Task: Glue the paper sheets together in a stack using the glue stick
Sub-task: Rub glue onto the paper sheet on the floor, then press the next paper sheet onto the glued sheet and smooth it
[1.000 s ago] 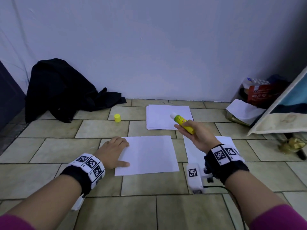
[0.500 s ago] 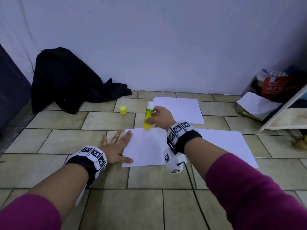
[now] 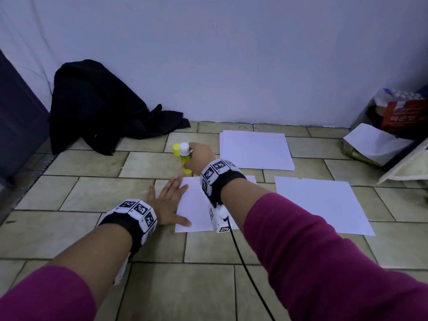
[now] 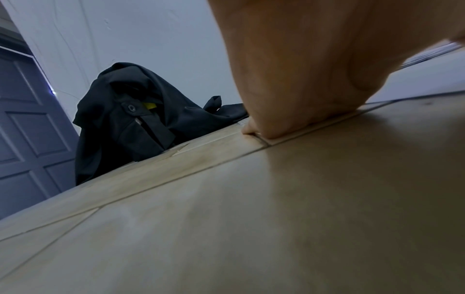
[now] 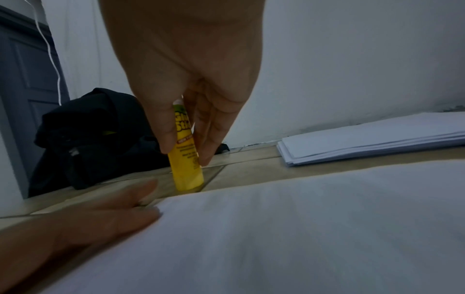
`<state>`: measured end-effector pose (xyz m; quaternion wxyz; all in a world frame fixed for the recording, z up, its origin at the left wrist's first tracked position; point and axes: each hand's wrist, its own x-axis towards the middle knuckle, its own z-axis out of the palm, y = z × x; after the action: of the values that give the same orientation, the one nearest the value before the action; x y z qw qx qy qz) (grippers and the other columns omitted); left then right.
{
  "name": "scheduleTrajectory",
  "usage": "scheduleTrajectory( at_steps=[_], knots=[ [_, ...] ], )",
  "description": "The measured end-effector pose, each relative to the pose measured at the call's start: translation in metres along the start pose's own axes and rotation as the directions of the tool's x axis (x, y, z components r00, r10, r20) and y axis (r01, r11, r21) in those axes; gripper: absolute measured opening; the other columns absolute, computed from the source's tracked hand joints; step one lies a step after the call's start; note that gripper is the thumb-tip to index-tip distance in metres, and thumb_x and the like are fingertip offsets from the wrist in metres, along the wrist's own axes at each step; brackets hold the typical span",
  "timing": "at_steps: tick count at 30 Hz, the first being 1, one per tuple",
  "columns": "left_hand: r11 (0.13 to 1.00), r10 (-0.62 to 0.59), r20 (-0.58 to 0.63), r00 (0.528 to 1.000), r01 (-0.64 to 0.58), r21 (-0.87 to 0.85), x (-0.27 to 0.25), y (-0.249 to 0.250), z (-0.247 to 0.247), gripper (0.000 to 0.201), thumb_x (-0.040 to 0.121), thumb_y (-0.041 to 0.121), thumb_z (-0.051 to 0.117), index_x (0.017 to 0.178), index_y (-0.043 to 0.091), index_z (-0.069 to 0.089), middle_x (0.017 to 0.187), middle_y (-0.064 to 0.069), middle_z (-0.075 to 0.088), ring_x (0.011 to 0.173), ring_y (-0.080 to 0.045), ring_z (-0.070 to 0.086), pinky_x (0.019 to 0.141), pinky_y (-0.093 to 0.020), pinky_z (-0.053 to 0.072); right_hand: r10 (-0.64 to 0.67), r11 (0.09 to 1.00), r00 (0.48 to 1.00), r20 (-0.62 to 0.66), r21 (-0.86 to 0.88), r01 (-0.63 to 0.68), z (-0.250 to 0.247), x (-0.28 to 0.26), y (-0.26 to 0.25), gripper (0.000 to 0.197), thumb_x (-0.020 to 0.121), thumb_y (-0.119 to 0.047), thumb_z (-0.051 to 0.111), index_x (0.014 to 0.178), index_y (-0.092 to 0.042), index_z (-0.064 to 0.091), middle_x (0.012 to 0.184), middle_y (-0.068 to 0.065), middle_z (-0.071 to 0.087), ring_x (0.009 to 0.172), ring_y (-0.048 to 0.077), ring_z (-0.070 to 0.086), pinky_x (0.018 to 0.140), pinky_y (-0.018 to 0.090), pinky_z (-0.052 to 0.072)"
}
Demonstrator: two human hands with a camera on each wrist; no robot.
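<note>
Tiled floor (image 3: 97, 195) against a white wall. Right hand (image 3: 201, 156) pinches the glue stick (image 3: 185, 158), upright, base on the floor at 12 o'clock of the near sheet (image 3: 196, 205). Left hand (image 3: 170, 202), fingers spread, presses that sheet's 9 o'clock edge. The cap (image 3: 176, 149) stands just beside the stick. Judged step: parking the stick after gluing. Next: fetch a sheet from the stack (image 3: 254, 149) at 1 o'clock and align it.
</note>
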<state>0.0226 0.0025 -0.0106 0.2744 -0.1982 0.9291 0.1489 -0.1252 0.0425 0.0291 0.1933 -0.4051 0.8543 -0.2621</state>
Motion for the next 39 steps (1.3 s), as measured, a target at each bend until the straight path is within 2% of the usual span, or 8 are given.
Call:
scheduleTrajectory(
  at_steps=[7, 12, 15, 18, 22, 28, 32, 39],
  knots=[
    [1.000, 0.006, -0.014, 1.000, -0.006, -0.008, 0.002, -0.003, 0.002, 0.141, 0.030, 0.084, 0.025, 0.150, 0.023, -0.019, 0.153, 0.002, -0.036, 0.141, -0.014, -0.031, 0.110, -0.060, -0.018, 0.050, 0.998, 0.999, -0.005, -0.029, -0.050, -0.003, -0.003, -0.002, 0.046, 0.082, -0.008, 0.064, 0.123, -0.002, 0.045, 0.114, 0.017, 0.058, 0.088, 0.026, 0.055, 0.069, 0.032, 0.046],
    [0.998, 0.031, -0.011, 0.999, -0.032, -0.062, 0.000, -0.007, 0.003, 0.140, 0.034, 0.085, 0.031, 0.151, 0.026, -0.017, 0.152, 0.002, -0.037, 0.140, -0.013, -0.033, 0.108, -0.059, -0.023, 0.076, 0.995, 0.996, 0.038, 0.059, -0.079, -0.027, -0.024, 0.020, 0.059, 0.085, -0.024, 0.067, 0.135, -0.006, 0.040, 0.129, 0.011, 0.053, 0.115, 0.025, 0.053, 0.084, 0.030, 0.045],
    [0.998, 0.024, -0.013, 1.000, -0.024, -0.061, -0.002, -0.006, 0.003, 0.134, 0.047, 0.084, 0.045, 0.151, 0.026, -0.017, 0.152, 0.002, -0.038, 0.139, -0.013, -0.035, 0.107, -0.058, -0.025, 0.126, 0.986, 0.978, 0.165, -0.128, -0.105, -0.053, -0.049, 0.049, 0.076, 0.084, -0.034, 0.069, 0.143, -0.009, 0.030, 0.143, 0.010, 0.042, 0.128, 0.024, 0.043, 0.094, 0.030, 0.039],
    [0.998, 0.023, -0.003, 1.000, -0.024, -0.060, -0.003, -0.005, 0.003, 0.122, 0.068, 0.071, 0.059, 0.150, 0.025, -0.019, 0.150, 0.002, -0.041, 0.137, -0.012, -0.038, 0.106, -0.056, -0.026, 0.284, 0.911, 0.911, 0.299, -0.379, -0.160, -0.079, -0.077, 0.088, 0.109, 0.071, -0.057, 0.074, 0.150, -0.011, 0.015, 0.154, 0.008, 0.026, 0.141, 0.027, 0.027, 0.112, 0.045, 0.030],
    [0.997, 0.017, 0.012, 1.000, -0.016, -0.077, -0.003, -0.004, 0.001, 0.125, 0.058, 0.074, 0.050, 0.150, 0.025, -0.018, 0.151, 0.004, -0.038, 0.137, -0.012, -0.038, 0.106, -0.057, -0.026, 0.485, 0.749, 0.832, 0.270, -0.619, -0.235, -0.097, -0.113, 0.137, 0.140, 0.059, -0.069, 0.074, 0.151, -0.006, -0.011, 0.159, 0.013, -0.009, 0.147, 0.031, -0.008, 0.117, 0.054, 0.016],
    [0.998, 0.025, 0.029, 0.999, -0.023, -0.055, -0.005, -0.002, -0.003, 0.145, 0.031, 0.087, 0.034, 0.150, 0.023, -0.020, 0.153, 0.004, -0.034, 0.139, -0.014, -0.036, 0.108, -0.060, -0.021, 0.610, 0.707, 0.756, 0.236, -0.593, -0.385, -0.101, -0.149, 0.170, 0.142, 0.064, -0.063, 0.075, 0.146, -0.002, -0.022, 0.157, 0.015, -0.023, 0.146, 0.030, -0.014, 0.118, 0.047, 0.011],
    [0.997, 0.073, 0.056, 0.996, -0.072, -0.026, -0.004, -0.006, -0.003, 0.168, 0.010, 0.105, 0.024, 0.149, 0.022, -0.024, 0.151, 0.004, -0.038, 0.137, -0.015, -0.039, 0.107, -0.063, -0.021, 0.553, 0.774, 0.809, 0.200, -0.482, -0.410, -0.095, -0.155, 0.182, 0.140, 0.064, -0.051, 0.082, 0.148, -0.003, -0.019, 0.157, 0.012, -0.023, 0.146, 0.028, -0.016, 0.120, 0.045, 0.010],
    [0.997, 0.071, 0.068, 0.995, -0.070, -0.010, -0.005, -0.005, -0.006, 0.168, 0.012, 0.106, 0.025, 0.149, 0.022, -0.023, 0.152, 0.004, -0.038, 0.138, -0.015, -0.038, 0.109, -0.062, -0.018, 0.460, 0.850, 0.874, 0.160, -0.363, -0.381, -0.103, -0.163, 0.185, 0.108, 0.080, -0.043, 0.073, 0.152, -0.010, 0.000, 0.161, 0.007, -0.004, 0.148, 0.022, 0.007, 0.115, 0.035, 0.020]
  ],
)
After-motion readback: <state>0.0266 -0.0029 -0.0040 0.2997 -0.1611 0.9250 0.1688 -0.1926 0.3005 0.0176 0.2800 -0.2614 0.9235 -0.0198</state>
